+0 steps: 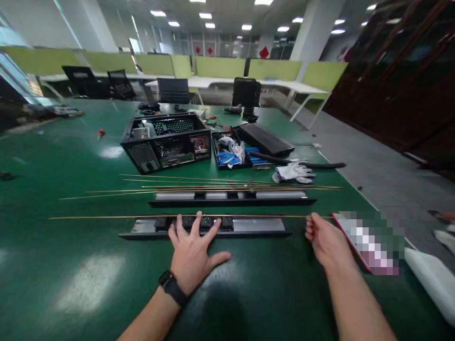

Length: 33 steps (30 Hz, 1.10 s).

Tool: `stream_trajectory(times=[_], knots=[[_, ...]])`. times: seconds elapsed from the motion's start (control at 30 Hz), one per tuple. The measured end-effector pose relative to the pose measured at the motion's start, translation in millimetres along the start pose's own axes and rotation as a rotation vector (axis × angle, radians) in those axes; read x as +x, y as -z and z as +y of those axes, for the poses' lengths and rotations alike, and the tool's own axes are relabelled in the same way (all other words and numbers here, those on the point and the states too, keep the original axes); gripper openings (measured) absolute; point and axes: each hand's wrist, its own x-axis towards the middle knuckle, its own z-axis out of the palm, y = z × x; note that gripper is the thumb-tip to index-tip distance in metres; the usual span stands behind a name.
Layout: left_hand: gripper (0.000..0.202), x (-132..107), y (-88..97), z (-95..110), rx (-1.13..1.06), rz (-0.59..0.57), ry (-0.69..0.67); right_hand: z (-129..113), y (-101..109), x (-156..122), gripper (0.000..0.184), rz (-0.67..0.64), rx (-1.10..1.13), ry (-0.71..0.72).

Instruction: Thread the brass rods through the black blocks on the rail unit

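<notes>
Over the near rail (259, 225) the left hand (192, 255) is splayed, nothing grasped; right of it the rod (106, 217), pinched by the right hand (325, 239), might be bent by uneven pressure

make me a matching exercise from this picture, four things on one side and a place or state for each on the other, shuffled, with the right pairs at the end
Things
1. left hand
2. computer case
3. right hand
4. wristwatch

Places and states
A. pinching a thin gold rod
B. strapped around the left wrist
C. fingers spread over the nearer metal strip
D. black, standing left of the glove tray

Right pairs: 1-C, 2-D, 3-A, 4-B
</notes>
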Motion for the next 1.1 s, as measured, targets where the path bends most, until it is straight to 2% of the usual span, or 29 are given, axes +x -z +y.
stream_trajectory(times=[0.23,0.47,0.6,0.73,0.93,1.1], knots=[[0.089,0.6,5.3,3.0,-0.011,-0.043,0.018,12.3,-5.6,-9.9,0.017,-0.124,-0.015,0.003],[0.089,1.3,7.0,3.0,-0.009,-0.057,0.019,21.9,-12.6,-14.6,0.029,-0.222,-0.055,0.017],[0.089,1.6,6.1,2.3,-0.006,-0.058,0.019,26.1,-13.9,-14.3,0.043,-0.231,-0.099,0.043],[0.089,1.2,4.5,1.0,0.000,-0.048,0.013,25.9,-15.4,-14.7,0.050,-0.255,-0.182,0.066],[0.087,1.0,3.3,0.2,0.004,-0.043,0.010,21.1,-14.0,-14.5,0.043,-0.224,-0.119,0.034],[0.086,0.8,3.0,0.7,-0.003,-0.031,0.008,21.4,-10.9,-13.9,0.041,-0.192,-0.050,0.069]])
